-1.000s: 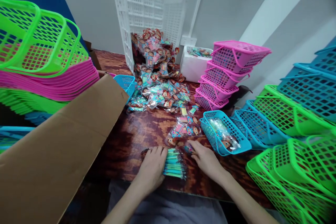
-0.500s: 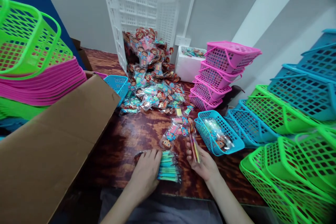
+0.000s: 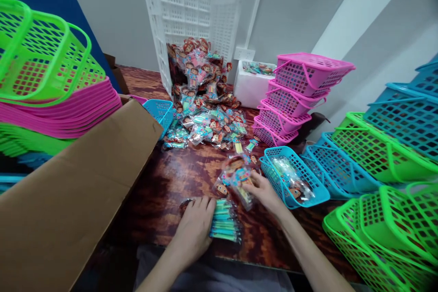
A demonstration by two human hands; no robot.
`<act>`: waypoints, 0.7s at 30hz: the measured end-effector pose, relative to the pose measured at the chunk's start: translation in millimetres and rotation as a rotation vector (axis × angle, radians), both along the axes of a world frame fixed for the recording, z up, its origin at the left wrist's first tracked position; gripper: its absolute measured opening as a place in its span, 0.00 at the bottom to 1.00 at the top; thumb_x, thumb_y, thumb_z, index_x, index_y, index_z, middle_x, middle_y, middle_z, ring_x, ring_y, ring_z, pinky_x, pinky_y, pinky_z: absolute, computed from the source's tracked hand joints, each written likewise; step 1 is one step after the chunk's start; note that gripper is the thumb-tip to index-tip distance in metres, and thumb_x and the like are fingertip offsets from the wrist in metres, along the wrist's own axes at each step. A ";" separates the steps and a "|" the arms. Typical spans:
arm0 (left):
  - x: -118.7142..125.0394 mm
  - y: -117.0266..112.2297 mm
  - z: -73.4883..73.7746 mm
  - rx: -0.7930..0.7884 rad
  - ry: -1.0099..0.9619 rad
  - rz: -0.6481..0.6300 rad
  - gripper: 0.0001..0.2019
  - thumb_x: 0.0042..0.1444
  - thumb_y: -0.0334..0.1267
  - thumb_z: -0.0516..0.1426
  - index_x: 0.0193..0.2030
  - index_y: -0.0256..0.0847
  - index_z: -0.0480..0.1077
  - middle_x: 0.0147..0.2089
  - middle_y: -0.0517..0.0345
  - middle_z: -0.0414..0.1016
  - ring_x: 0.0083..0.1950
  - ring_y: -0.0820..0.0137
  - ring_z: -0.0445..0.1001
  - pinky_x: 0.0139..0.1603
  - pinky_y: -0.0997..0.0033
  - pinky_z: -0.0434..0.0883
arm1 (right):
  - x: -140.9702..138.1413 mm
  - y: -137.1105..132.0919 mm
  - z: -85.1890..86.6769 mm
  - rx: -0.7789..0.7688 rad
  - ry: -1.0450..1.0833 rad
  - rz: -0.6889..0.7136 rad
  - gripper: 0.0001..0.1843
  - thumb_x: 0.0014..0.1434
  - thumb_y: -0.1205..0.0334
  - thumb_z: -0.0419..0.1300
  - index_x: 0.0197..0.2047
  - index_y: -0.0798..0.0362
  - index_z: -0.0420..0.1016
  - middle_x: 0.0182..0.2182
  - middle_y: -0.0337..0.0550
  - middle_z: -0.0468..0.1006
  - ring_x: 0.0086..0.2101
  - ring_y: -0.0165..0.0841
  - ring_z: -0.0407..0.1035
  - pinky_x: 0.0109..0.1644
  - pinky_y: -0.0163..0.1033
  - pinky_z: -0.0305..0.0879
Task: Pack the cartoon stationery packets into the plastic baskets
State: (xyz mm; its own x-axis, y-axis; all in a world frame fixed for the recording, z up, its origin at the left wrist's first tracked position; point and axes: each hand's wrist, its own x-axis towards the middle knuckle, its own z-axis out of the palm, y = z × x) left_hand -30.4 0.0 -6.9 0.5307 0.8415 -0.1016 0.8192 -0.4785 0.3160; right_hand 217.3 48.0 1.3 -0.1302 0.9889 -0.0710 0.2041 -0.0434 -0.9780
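Observation:
My left hand (image 3: 194, 225) lies flat on the table's front edge, fingers stretched beside a stack of teal packets (image 3: 224, 221). My right hand (image 3: 260, 191) grips a clear packet with cartoon figures (image 3: 239, 181), lifted and blurred just left of a small blue basket (image 3: 306, 198) that holds a few packets. Loose packets (image 3: 221, 188) lie under it. A big heap of the same packets (image 3: 205, 109) spills from a tipped white crate (image 3: 191, 13) at the back.
A brown cardboard flap (image 3: 78, 187) covers the left. Stacked green and pink baskets (image 3: 51, 86) rise at the left, pink ones (image 3: 294, 96) mid-right, blue and green ones (image 3: 386, 146) at the right. A white foam box (image 3: 251, 86) stands behind.
My right hand picked a packet up off the table, held it on edge, then carried it up toward the small blue basket. My left hand stayed beside the teal stack.

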 end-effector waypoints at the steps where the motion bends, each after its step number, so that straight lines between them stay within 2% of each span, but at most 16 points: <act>1: -0.3 0.0 -0.5 0.004 0.000 0.002 0.29 0.47 0.29 0.54 0.60 0.39 0.61 0.55 0.47 0.66 0.56 0.55 0.63 0.58 0.57 0.60 | -4.9 10.1 6.7 0.110 -0.337 0.109 0.10 0.57 0.65 0.61 0.43 0.52 0.75 0.39 0.43 0.79 0.41 0.37 0.71 0.47 0.41 0.64; 3: -0.8 -0.1 -0.9 0.007 0.005 0.005 0.30 0.47 0.30 0.54 0.61 0.38 0.60 0.55 0.47 0.66 0.56 0.55 0.63 0.58 0.57 0.60 | -15.3 31.2 17.0 0.264 -0.876 0.328 0.10 0.57 0.71 0.57 0.42 0.52 0.75 0.42 0.45 0.77 0.44 0.37 0.68 0.48 0.40 0.62; 4: -1.0 -0.2 -1.0 0.008 0.004 0.005 0.30 0.47 0.30 0.54 0.61 0.38 0.60 0.55 0.47 0.66 0.56 0.55 0.63 0.58 0.57 0.60 | -20.2 41.8 19.9 0.302 -1.028 0.415 0.12 0.56 0.73 0.57 0.42 0.52 0.75 0.45 0.47 0.76 0.47 0.38 0.67 0.49 0.40 0.61; 7: -1.0 -0.9 -1.2 0.002 -0.013 0.006 0.29 0.48 0.32 0.55 0.60 0.40 0.60 0.54 0.48 0.66 0.55 0.55 0.63 0.57 0.57 0.61 | -31.3 69.9 21.4 0.343 -1.144 0.546 0.16 0.51 0.73 0.63 0.43 0.52 0.77 0.56 0.50 0.71 0.55 0.43 0.62 0.54 0.43 0.59; 8: -0.9 -1.3 -1.3 0.000 -0.019 0.010 0.29 0.48 0.32 0.55 0.60 0.40 0.60 0.54 0.48 0.66 0.55 0.55 0.63 0.56 0.56 0.61 | -34.0 76.8 21.0 0.354 -1.173 0.574 0.17 0.49 0.72 0.65 0.43 0.51 0.78 0.57 0.50 0.71 0.56 0.44 0.62 0.56 0.44 0.58; 10: -0.5 -2.1 -1.3 0.000 -0.028 0.019 0.29 0.49 0.32 0.55 0.61 0.40 0.60 0.55 0.48 0.66 0.55 0.55 0.63 0.56 0.56 0.61 | -38.0 84.2 21.6 0.377 -1.236 0.607 0.15 0.49 0.69 0.67 0.42 0.51 0.79 0.52 0.51 0.74 0.54 0.46 0.63 0.56 0.47 0.58; 13: 0.0 -2.6 -0.2 0.000 -0.031 0.031 0.28 0.50 0.33 0.55 0.60 0.40 0.60 0.55 0.48 0.67 0.55 0.55 0.63 0.56 0.56 0.61 | -40.5 76.8 26.9 0.426 -1.320 0.567 0.11 0.57 0.70 0.59 0.43 0.54 0.78 0.45 0.55 0.75 0.51 0.48 0.65 0.56 0.53 0.57; 15: 0.1 -2.4 1.3 -0.001 -0.029 0.034 0.28 0.49 0.32 0.55 0.60 0.40 0.61 0.54 0.48 0.67 0.55 0.55 0.63 0.56 0.57 0.61 | -38.9 61.3 29.8 0.463 -1.358 0.503 0.16 0.60 0.74 0.52 0.47 0.56 0.76 0.45 0.57 0.74 0.50 0.47 0.66 0.58 0.56 0.55; 17: -0.2 -2.1 3.0 -0.002 -0.029 0.026 0.29 0.48 0.32 0.56 0.60 0.39 0.60 0.54 0.48 0.67 0.55 0.55 0.63 0.56 0.57 0.62 | -34.2 41.8 28.6 0.490 -1.363 0.430 0.24 0.59 0.77 0.49 0.56 0.56 0.71 0.47 0.56 0.74 0.49 0.45 0.68 0.60 0.55 0.54; 19: -0.7 -1.8 4.5 -0.003 -0.030 0.012 0.29 0.49 0.32 0.56 0.61 0.39 0.60 0.55 0.48 0.67 0.55 0.56 0.64 0.56 0.57 0.62 | -27.2 23.0 22.5 0.485 -1.322 0.364 0.33 0.57 0.78 0.50 0.66 0.56 0.60 0.51 0.55 0.73 0.51 0.44 0.68 0.60 0.53 0.57; 21: -1.0 -1.5 5.5 -0.005 -0.030 0.001 0.28 0.51 0.33 0.56 0.61 0.39 0.60 0.55 0.48 0.67 0.55 0.56 0.64 0.57 0.57 0.62 | -19.0 9.3 13.1 0.422 -1.231 0.324 0.39 0.58 0.76 0.52 0.72 0.56 0.50 0.57 0.58 0.70 0.54 0.46 0.67 0.59 0.52 0.60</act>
